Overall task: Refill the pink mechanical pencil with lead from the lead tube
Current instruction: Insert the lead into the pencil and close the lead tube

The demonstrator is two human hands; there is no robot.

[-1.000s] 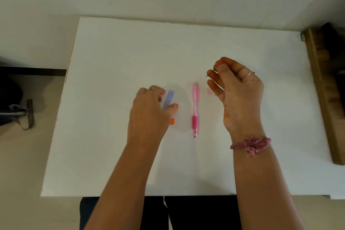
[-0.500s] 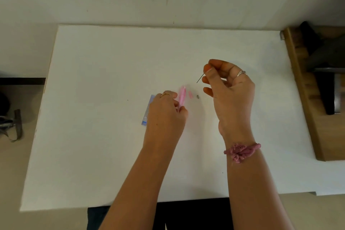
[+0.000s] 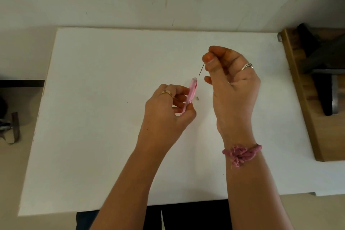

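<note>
Broadly, a flat white rectangular table fills most of the head view, set against a pale wall, with a brown wooden shelf edge running along its right side.

Above the table's middle, the left hand is raised off the surface with its fingers and thumb closed around the lower part of the translucent pink plastic mechanical pencil. That pencil tilts up and away from the person, its open top end pointing toward the right hand; its tip is hidden inside the left hand. A gold ring sits on one left finger.

Higher and to the right, the right hand has thumb and forefinger pinched together on a thin dark stick of pencil lead. The lead slants down and to the left, and its free lower end hangs just above and beside the pencil's open top, not yet inside. A silver ring circles one right finger, and a frayed pink thread bracelet wraps the right wrist.

On the table between the two hands lies a tiny grey piece, too small to identify.
</note>
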